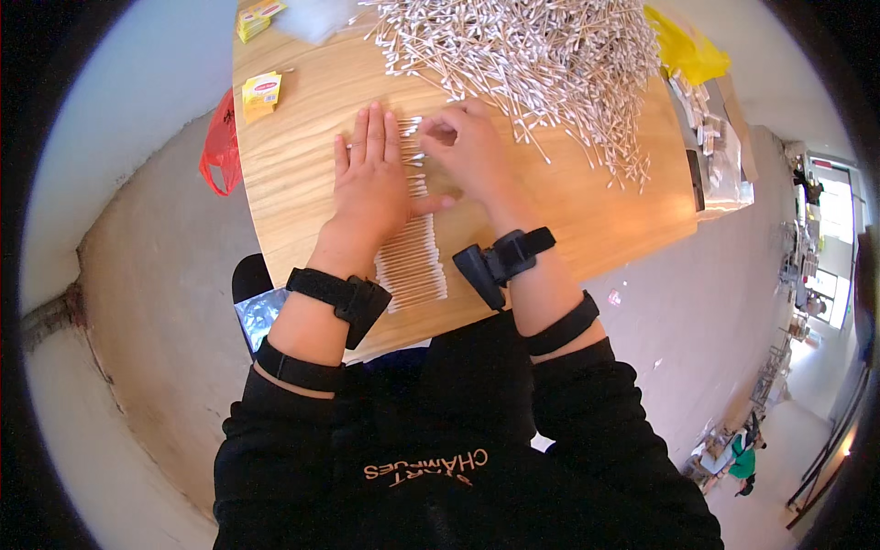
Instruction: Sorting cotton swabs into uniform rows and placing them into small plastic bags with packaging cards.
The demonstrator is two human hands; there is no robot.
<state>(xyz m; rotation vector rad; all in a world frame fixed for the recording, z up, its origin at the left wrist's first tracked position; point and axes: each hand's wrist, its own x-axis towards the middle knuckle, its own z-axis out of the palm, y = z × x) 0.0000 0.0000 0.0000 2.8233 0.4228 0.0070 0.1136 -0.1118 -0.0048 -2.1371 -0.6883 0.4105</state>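
My left hand (pixel 369 179) lies flat, fingers apart, on a neat row of cotton swabs (pixel 412 266) lined up side by side on the wooden table (pixel 293 183). My right hand (pixel 469 147) sits just to its right, fingers curled over a few swabs at the far end of the row. A big loose heap of cotton swabs (pixel 541 60) spreads across the far part of the table, just beyond the right hand. Both wrists wear black straps with small black devices.
Small yellow boxes (pixel 260 93) lie at the table's far left. A red plastic bag (pixel 220 147) hangs off the left edge. A yellow bag (pixel 687 50) and clear packets (pixel 720 147) sit at the right edge. A grey floor surrounds the table.
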